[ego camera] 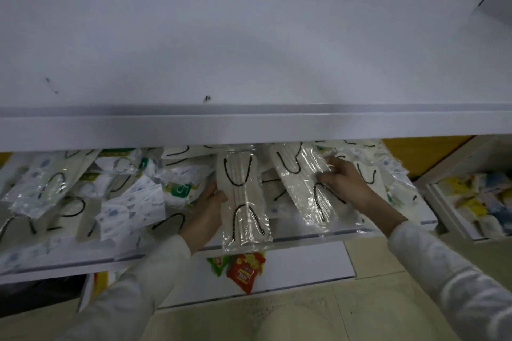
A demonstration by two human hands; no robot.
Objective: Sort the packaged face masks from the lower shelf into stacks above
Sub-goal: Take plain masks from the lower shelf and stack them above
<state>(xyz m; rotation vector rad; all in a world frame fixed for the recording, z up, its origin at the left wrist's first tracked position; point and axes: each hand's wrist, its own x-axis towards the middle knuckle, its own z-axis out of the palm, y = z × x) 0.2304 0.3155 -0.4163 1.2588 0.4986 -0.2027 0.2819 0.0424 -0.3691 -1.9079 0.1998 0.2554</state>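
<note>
Head view. Reference landmark: the front edge of the upper shelf [249, 126]; all positions below are stated relative to it.

1. The lower shelf [293, 237] lies directly under the edge. It carries the loose pile of packaged masks [110, 196], which is heaped under the edge's left half.
2. The left hand [207, 207], below the edge's midpoint, is clamped on the first mask pack [243, 196]. The thumb is on the face and the fingers are behind. The pack is held lengthwise and lifted off the pile, probably so it clears the edge on the way up.
3. The right hand [343, 183], below and right of the midpoint, has its fingers curled over the right margin of the second mask pack [302, 191]. It appears to be drawing this matching pack out from its neighbours.
4. Both packs show white masks with black loops, which suggests they are being paired by type.
5. Snack packets [243, 268] lie lower still, under the lower shelf.
</note>
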